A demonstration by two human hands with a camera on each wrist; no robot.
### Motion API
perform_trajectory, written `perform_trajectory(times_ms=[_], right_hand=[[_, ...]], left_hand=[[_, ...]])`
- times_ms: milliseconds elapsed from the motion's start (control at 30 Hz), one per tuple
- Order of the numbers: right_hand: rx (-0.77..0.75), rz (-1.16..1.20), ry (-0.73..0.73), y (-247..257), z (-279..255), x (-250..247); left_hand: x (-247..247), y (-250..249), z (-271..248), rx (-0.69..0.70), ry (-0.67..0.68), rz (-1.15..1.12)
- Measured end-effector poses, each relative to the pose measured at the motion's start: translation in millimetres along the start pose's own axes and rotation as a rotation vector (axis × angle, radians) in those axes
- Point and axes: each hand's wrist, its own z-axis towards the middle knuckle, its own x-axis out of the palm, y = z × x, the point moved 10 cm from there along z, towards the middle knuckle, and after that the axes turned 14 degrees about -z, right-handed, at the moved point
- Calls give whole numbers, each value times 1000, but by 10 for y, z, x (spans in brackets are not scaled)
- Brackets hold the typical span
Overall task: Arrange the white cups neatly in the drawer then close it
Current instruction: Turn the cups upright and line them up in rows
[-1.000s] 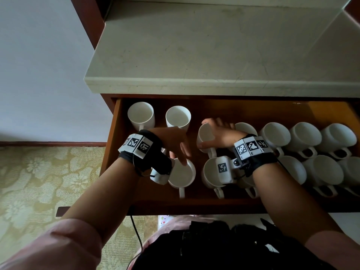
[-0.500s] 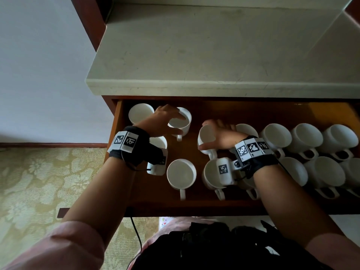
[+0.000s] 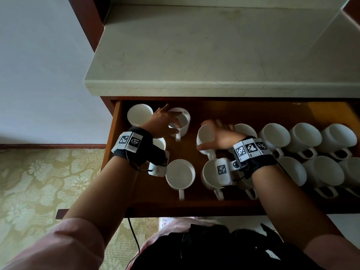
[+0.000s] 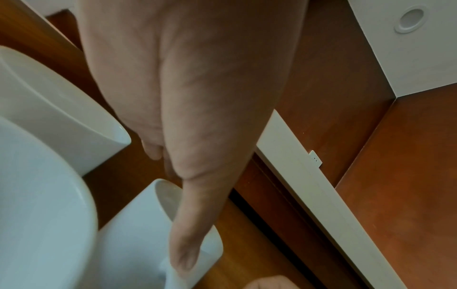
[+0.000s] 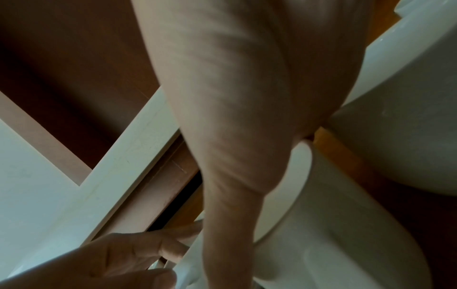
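Note:
An open wooden drawer (image 3: 115, 137) holds several white cups. My left hand (image 3: 169, 121) reaches to the back row and grips the rim of the second cup from the left (image 3: 183, 121). In the left wrist view the thumb (image 4: 185, 252) lies over that cup's (image 4: 138, 234) rim. My right hand (image 3: 214, 133) grips a tilted cup (image 3: 203, 136) at the drawer's middle, fingers over its top and thumb below. The right wrist view shows this cup (image 5: 321, 244) under the palm (image 5: 247, 117).
Other cups stand at the back left (image 3: 139, 114) and the front (image 3: 180, 174), with two rows on the right (image 3: 304, 134). A pale stone countertop (image 3: 214, 55) overhangs the drawer's back. Patterned carpet (image 3: 39, 182) lies to the left.
My left hand moved from above the front-row cup to the back row and took hold of the second cup there. My right hand stayed on its tilted cup.

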Motion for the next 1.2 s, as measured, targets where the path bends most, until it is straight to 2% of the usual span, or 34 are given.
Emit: perform_trajectory(times_ms=[333, 600, 1000, 1200], right_hand=[[1, 5, -6, -8, 9, 1], [2, 21, -7, -15, 26, 18], [3, 11, -8, -19, 48, 27], [9, -1, -8, -19, 59, 37]], left_hand=[[-92, -27, 1, 22, -131, -187], [-88, -76, 32, 71, -153, -137], [51, -109, -42, 71, 12, -26], [51, -153, -114, 72, 56, -136]])
